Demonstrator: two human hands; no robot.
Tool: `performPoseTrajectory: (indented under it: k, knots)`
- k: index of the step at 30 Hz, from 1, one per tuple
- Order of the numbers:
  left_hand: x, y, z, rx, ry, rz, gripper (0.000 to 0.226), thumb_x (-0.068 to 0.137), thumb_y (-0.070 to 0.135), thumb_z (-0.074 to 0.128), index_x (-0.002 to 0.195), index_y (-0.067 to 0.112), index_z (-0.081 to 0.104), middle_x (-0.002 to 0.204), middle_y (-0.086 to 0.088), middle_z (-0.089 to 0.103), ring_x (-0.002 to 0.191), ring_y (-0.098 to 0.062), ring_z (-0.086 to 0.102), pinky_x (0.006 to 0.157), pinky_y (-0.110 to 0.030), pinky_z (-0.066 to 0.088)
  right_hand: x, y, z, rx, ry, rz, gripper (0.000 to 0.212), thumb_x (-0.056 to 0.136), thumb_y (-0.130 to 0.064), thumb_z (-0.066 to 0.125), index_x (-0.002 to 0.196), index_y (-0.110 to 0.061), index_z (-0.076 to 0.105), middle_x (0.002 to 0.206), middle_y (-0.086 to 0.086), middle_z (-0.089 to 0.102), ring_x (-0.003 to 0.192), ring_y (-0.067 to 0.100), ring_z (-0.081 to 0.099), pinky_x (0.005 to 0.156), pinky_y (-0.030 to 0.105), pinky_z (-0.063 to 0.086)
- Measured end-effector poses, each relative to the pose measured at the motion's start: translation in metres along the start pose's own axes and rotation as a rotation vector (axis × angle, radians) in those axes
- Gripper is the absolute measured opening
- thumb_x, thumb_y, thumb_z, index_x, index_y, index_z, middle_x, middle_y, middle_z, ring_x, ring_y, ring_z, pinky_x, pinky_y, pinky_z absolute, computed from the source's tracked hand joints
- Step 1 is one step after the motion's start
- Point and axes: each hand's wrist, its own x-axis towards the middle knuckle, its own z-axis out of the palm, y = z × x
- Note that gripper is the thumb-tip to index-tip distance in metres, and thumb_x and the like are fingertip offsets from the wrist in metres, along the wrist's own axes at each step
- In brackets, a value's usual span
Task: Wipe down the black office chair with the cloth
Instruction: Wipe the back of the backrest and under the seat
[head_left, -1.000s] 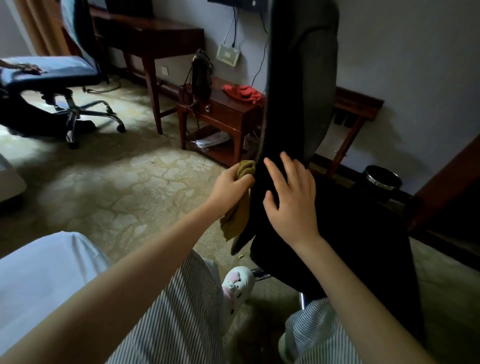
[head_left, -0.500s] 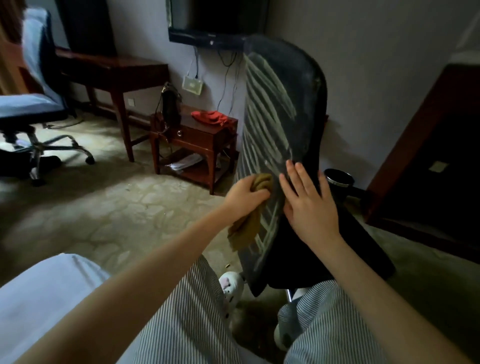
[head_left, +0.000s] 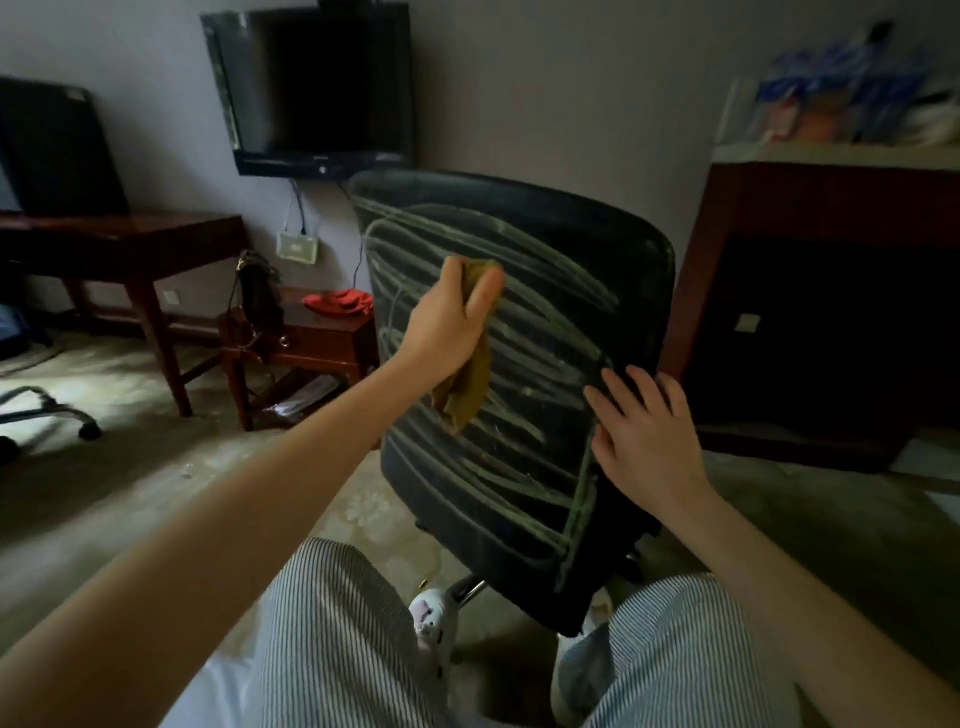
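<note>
Now left hand (head_left: 451, 327) fingers clenched around cloth (head_left: 467, 389) against chair back (head_left: 545, 322); right hand (head_left: 644, 441) fingers spread flat, released.

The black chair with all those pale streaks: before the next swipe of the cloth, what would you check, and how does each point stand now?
1. Cloth held firmly: ok, the left hand is closed on the olive cloth, with its tail hanging loose.
2. Chair steadied: ok, the right hand lies flat against the black office chair near its right edge.
3. Cloth touching the backrest: cannot tell.
4. Backrest clean: not ok, pale curved streaks cover it.
5. Room to swipe: ok, nothing lies across the backrest but the hands and cloth.
6. Cloth clean enough: cannot tell.
</note>
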Motion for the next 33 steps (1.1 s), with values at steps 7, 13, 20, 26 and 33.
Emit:
performPoseTrajectory:
  k: [7, 13, 20, 26, 33]
  knots:
    - [0.045, 0.021, -0.004, 0.306, 0.217, 0.146, 0.034, 0.099, 0.027, 0.040, 0.130, 0.013, 0.041, 0.115, -0.012, 0.050, 0.099, -0.027, 0.053, 0.084, -0.040, 0.047, 0.085, 0.022, -0.049, 0.200, 0.286, -0.017, 0.040, 0.086, -0.021, 0.044, 0.121, -0.010, 0.061, 0.129, 0.010, 0.057, 0.122, 0.028, 0.044, 0.104, 0.042, 0.026]
    - [0.092, 0.023, -0.029, 0.628, 0.366, 0.470, 0.037, 0.095, 0.029, 0.048, 0.131, 0.019, 0.045, 0.110, -0.016, 0.051, 0.100, -0.032, 0.047, 0.072, -0.036, 0.042, 0.159, 0.052, -0.058, 0.234, 0.243, 0.105, 0.046, 0.092, -0.029, 0.042, 0.129, -0.005, 0.052, 0.131, 0.015, 0.054, 0.120, 0.035, 0.049, 0.100, 0.047, 0.034]
    - [0.119, 0.020, 0.002, 1.031, 0.202, 1.151, 0.037, 0.084, 0.023, 0.062, 0.118, 0.020, 0.047, 0.101, -0.009, 0.046, 0.081, -0.025, 0.046, 0.068, -0.038, 0.048, 0.158, 0.084, -0.028, 0.037, 0.399, 0.078, 0.034, 0.096, -0.038, 0.044, 0.095, -0.011, 0.066, 0.077, 0.003, 0.064, 0.065, 0.024, 0.057, 0.060, 0.026, 0.026]
    - [0.124, 0.002, 0.043, 1.040, 0.292, 1.254, 0.039, 0.080, 0.014, 0.067, 0.116, 0.019, 0.052, 0.093, -0.005, 0.057, 0.080, -0.021, 0.044, 0.070, -0.032, 0.038, 0.145, 0.121, -0.015, 0.106, 0.410, 0.048, 0.033, 0.097, -0.036, 0.045, 0.110, -0.012, 0.064, 0.086, 0.003, 0.066, 0.070, 0.025, 0.058, 0.062, 0.029, 0.030]
    - [0.117, -0.013, 0.060, 1.192, 0.174, 1.439, 0.032, 0.087, 0.007, 0.051, 0.118, 0.018, 0.052, 0.097, -0.005, 0.049, 0.080, -0.022, 0.045, 0.067, -0.031, 0.040, 0.125, 0.148, -0.009, 0.299, 0.387, 0.181, 0.041, 0.096, -0.038, 0.037, 0.111, -0.012, 0.065, 0.092, 0.003, 0.066, 0.080, 0.025, 0.057, 0.071, 0.024, 0.021]
